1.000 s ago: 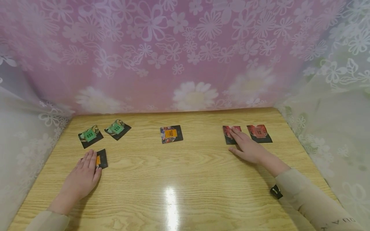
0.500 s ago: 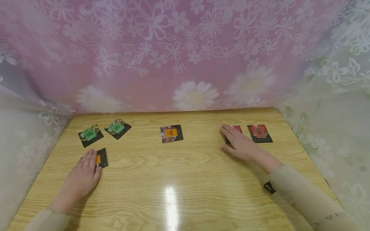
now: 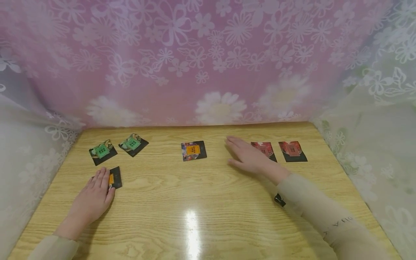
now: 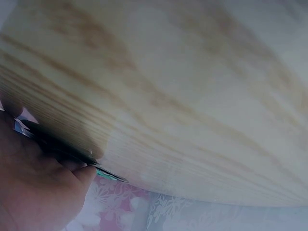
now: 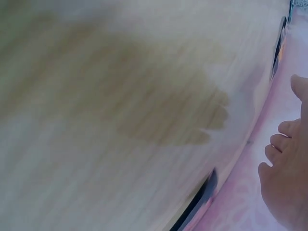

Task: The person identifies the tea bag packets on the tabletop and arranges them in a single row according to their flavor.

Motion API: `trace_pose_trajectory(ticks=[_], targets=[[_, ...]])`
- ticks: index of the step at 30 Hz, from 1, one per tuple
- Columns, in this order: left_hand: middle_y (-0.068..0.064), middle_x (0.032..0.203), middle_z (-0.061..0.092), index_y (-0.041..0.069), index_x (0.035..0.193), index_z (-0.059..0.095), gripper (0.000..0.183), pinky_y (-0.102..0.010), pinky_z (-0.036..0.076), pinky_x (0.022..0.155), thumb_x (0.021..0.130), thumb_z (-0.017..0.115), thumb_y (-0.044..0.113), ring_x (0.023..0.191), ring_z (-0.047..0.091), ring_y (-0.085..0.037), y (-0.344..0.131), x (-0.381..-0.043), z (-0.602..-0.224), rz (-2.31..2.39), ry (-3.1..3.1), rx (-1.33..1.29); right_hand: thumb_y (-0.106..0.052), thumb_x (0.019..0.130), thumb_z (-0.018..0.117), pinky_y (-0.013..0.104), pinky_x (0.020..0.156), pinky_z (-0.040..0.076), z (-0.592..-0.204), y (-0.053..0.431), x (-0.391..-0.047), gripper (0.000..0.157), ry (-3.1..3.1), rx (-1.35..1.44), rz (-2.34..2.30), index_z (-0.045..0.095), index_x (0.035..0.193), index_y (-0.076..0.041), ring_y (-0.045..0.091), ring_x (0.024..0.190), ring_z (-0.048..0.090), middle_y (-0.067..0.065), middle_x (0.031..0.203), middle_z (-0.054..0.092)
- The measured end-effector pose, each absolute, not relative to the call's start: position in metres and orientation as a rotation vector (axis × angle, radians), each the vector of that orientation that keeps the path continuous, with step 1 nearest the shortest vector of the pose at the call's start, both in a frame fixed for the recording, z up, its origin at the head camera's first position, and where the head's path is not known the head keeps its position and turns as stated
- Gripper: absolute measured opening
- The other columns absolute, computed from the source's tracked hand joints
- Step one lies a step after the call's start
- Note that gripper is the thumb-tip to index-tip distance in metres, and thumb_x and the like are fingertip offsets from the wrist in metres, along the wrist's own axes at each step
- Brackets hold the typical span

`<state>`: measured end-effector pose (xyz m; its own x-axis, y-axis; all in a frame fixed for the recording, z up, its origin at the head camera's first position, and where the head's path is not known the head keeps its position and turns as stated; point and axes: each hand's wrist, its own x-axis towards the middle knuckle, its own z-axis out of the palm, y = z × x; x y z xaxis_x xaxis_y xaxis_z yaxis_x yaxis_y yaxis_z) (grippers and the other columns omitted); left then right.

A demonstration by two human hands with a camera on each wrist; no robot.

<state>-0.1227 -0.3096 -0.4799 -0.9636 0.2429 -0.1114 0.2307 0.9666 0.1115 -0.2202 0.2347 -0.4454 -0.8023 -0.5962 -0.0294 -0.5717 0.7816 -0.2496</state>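
My left hand (image 3: pixel 92 198) rests with straight fingers over a small flat packet (image 3: pixel 116 177), black with an orange label, at the table's left. Its left part is hidden under the fingers. In the left wrist view, the left hand (image 4: pixel 38 187) lies against dark packet edges. My right hand (image 3: pixel 248 155) hovers with extended fingers between a red-labelled packet (image 3: pixel 264 148) and the middle orange-labelled packet (image 3: pixel 194 150), holding nothing. The right wrist view shows the right hand (image 5: pixel 288 168) raised off the tabletop, its shadow below. Another red-labelled packet (image 3: pixel 293 151) lies farther right.
Two green-labelled packets (image 3: pixel 103 151) lie behind my left hand, tilted. The wood-grain table (image 3: pixel 182 191) ends at a pink floral curtain (image 3: pixel 175 68) behind, with whitish curtains at both sides. A small black object (image 3: pixel 280 200) hangs by the right cuff.
My right hand has left the inner red-labelled packet and moved left toward the middle, uncovering most of that packet. The left hand stays where it was.
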Motion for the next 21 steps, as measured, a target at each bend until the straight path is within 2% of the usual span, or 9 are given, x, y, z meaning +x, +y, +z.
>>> trace_pose_trajectory(ticks=[11, 21], targets=[[-0.044, 0.166, 0.021, -0.019, 0.161, 0.018, 0.071, -0.071, 0.030, 0.125, 0.114, 0.042, 0.029, 0.154, 0.025, -0.060, -0.308, -0.122, -0.478, 0.152, 2.993, 0.357, -0.043, 0.111, 0.051, 0.050, 0.137, 0.019, -0.452, 0.182, -0.245, 0.076, 2.808, -1.100, -0.265, 0.022, 0.169, -0.003, 0.035, 0.166, 0.020, 0.016, 0.178, 0.019], [-0.044, 0.165, 0.022, -0.020, 0.160, 0.019, 0.071, -0.071, 0.031, 0.124, 0.114, 0.044, 0.027, 0.153, 0.027, -0.060, -0.308, -0.123, -0.479, 0.147, 3.014, 0.361, -0.036, 0.114, 0.048, 0.044, 0.138, 0.019, -0.453, 0.145, -0.260, 0.069, 2.766, -1.203, -0.083, 0.021, 0.170, -0.007, 0.029, 0.166, 0.021, 0.013, 0.179, 0.019]])
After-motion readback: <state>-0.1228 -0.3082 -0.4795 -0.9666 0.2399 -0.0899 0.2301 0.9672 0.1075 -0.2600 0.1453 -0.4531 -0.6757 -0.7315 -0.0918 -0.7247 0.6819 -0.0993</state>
